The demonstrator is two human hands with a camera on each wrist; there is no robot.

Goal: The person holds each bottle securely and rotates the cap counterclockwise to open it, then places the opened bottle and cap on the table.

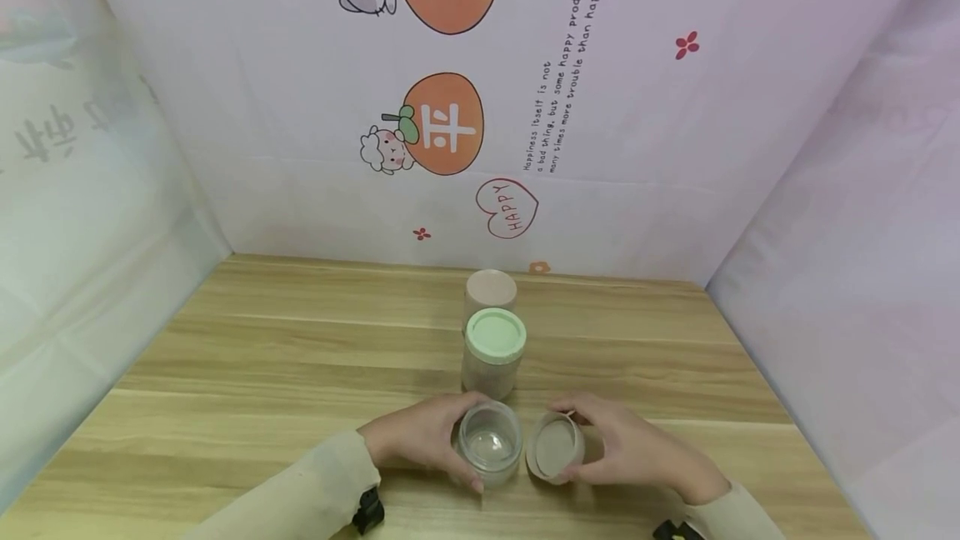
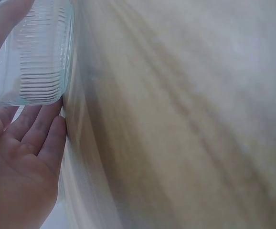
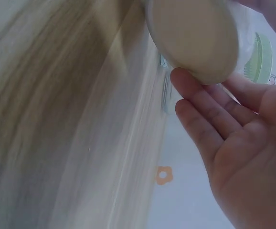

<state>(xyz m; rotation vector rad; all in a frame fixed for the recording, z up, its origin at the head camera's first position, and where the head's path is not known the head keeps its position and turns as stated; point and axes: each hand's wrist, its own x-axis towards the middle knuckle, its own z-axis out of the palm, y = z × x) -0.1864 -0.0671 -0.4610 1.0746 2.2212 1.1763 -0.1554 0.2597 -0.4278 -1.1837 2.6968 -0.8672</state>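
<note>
An uncovered clear glass jar (image 1: 491, 445) stands upright on the wooden table, and my left hand (image 1: 427, 433) grips it from the left, thumb on the near side and fingers on the far side. Ribbed glass (image 2: 41, 57) shows above the palm in the left wrist view. Just right of the jar, my right hand (image 1: 626, 447) holds a beige lid (image 1: 556, 446) by its rim, tilted with its hollow underside toward the head camera. The lid's flat top (image 3: 193, 38) faces the right wrist camera. A small gap separates lid and jar.
Behind the open jar stands a jar with a green lid (image 1: 496, 334), and behind that one a jar with a pinkish-beige lid (image 1: 491, 288). The wooden table (image 1: 300, 357) meets a printed white cloth wall (image 1: 600, 215) at the back, with cloth on both sides.
</note>
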